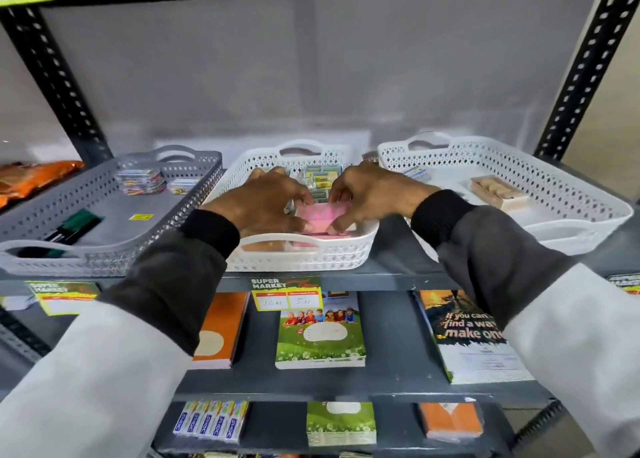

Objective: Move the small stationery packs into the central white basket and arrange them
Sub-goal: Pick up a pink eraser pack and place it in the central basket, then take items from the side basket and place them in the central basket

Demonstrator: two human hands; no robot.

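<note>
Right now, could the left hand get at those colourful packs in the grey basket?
Probably yes. The left hand is busy on the pink pack, but the colourful packs lie uncovered in the open grey basket beside it.

- Grey basket (194, 194) at left, holding green-handled tools (74, 227)
- Orange packet (31, 177), far left
- Price tag (286, 293), centre
- Notebooks (320, 333) on the lower shelf

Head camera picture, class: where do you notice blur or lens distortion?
Head view: the wide lens splays the shelf posts outward; both hands, left and right, and the pink pack are softly blurred; lighting is even, without harsh glare.
</note>
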